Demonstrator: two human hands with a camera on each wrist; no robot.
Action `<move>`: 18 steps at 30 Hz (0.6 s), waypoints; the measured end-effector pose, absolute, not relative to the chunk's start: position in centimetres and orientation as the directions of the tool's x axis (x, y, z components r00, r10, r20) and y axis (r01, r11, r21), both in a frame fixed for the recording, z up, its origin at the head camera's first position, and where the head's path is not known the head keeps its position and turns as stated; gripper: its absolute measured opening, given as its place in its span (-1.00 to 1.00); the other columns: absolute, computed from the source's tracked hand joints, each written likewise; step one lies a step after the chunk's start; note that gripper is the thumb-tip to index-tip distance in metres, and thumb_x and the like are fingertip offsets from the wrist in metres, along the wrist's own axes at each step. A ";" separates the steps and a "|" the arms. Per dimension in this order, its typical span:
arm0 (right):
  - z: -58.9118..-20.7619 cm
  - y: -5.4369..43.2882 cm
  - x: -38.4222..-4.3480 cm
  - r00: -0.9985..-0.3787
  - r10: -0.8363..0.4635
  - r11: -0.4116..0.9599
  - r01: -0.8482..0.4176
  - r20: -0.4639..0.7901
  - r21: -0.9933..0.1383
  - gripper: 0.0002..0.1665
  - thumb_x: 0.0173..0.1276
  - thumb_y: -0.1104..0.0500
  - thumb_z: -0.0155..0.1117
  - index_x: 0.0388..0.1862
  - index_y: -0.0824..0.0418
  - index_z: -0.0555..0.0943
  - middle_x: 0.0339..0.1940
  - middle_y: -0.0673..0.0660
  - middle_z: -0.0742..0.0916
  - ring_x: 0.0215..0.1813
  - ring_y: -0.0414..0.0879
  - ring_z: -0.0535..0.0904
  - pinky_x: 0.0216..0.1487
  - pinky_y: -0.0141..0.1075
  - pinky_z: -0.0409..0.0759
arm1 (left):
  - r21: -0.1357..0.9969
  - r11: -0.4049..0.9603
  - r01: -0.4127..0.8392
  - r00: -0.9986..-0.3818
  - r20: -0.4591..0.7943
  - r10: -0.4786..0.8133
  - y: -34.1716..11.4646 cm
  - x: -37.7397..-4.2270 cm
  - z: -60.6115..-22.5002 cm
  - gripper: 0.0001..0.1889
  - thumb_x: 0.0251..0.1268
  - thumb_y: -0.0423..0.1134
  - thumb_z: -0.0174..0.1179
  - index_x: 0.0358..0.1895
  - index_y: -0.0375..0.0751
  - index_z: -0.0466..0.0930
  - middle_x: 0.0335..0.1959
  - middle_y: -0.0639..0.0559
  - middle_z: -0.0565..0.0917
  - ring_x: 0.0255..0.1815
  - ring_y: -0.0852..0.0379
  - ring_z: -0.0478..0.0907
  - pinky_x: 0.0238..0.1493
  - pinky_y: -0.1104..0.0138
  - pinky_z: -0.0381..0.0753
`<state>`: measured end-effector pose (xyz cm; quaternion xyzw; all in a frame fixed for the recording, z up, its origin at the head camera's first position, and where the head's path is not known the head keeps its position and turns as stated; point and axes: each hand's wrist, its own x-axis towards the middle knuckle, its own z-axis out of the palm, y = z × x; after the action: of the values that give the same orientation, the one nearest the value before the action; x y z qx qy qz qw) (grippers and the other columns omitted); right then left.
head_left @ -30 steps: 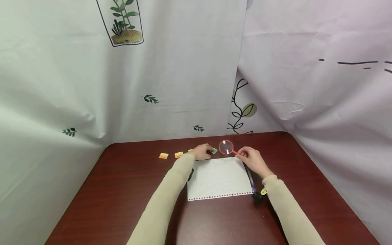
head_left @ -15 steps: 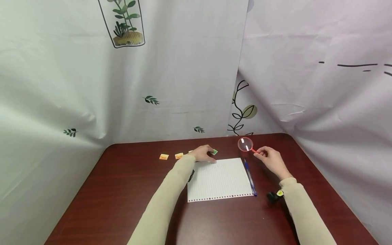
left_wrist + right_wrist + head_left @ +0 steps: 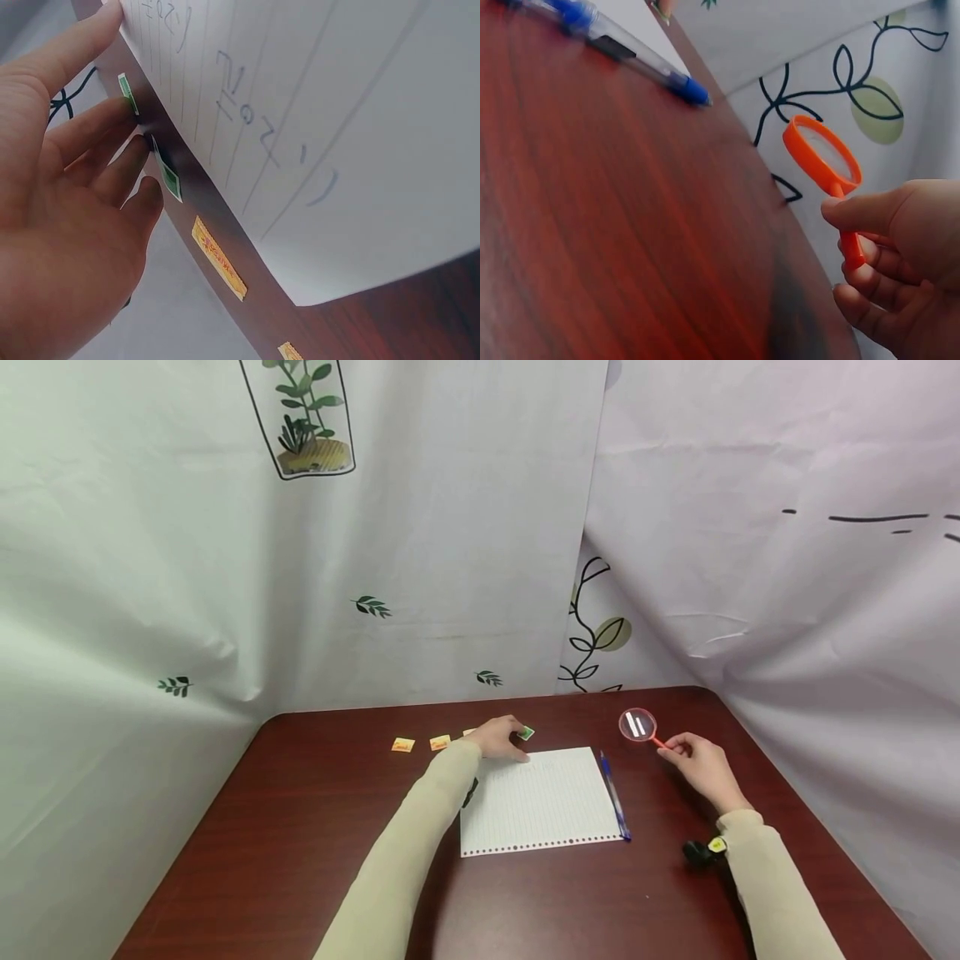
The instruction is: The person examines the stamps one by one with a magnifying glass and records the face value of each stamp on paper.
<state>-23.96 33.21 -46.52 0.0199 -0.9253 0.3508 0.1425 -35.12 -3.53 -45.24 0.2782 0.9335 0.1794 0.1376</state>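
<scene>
My right hand [image 3: 703, 768] pinches a red-orange magnifying glass [image 3: 637, 725] by its handle, out over the right part of the table; the right wrist view shows thumb and fingers on the handle [image 3: 852, 247]. At the far edge of a lined, punched sheet of paper [image 3: 540, 802], my left hand [image 3: 497, 737] rests with its fingers loosely extended. Its thumb touches the paper's edge, and its index finger is at a small green stamp [image 3: 128, 94]. A second green stamp [image 3: 169, 176] lies below the other fingertips. Blue handwriting shows on the sheet in the left wrist view.
A blue pen [image 3: 615, 797] lies along the paper's right side. Orange stamps [image 3: 402, 745] sit in a row left of my left hand, partly covered by it. Behind the dark red table [image 3: 315, 827] hangs a pale curtain [image 3: 450, 543] with leaf prints.
My right hand has carried the magnifying glass rightward, away from the paper and pen. The left hand has stayed by the green stamp, its thumb coming down to the paper's edge.
</scene>
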 end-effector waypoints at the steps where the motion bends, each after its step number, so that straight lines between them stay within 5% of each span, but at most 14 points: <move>1: -46.6 33.4 -23.9 -0.960 0.065 0.756 -0.131 0.273 -0.641 -0.73 0.39 0.14 0.39 -0.20 0.37 0.63 -0.46 0.10 0.62 -0.40 -0.06 0.45 -0.41 -0.33 0.39 | 0.409 0.782 0.470 -0.808 -0.158 0.568 -3.5 -35.2 -45.3 -0.35 0.24 -0.04 0.44 0.36 -0.22 0.52 0.31 -0.05 0.49 0.34 0.03 0.44 0.35 0.20 0.41; 18: -47.9 34.0 -23.2 -0.973 0.070 0.785 -0.083 0.222 -0.614 -0.74 0.39 0.19 0.36 -0.24 0.43 0.62 -0.51 0.09 0.64 -0.46 -0.09 0.45 -0.42 -0.27 0.39 | 0.390 0.783 0.484 -0.796 -0.174 0.579 -3.6 -34.9 -45.2 -0.35 0.31 -0.02 0.38 0.40 -0.21 0.46 0.38 -0.04 0.45 0.38 0.05 0.40 0.37 0.21 0.39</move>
<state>-23.19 33.96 -47.89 0.0034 -0.9374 0.3280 0.1170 -34.95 -3.59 -45.18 0.2849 0.9332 0.1652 0.1438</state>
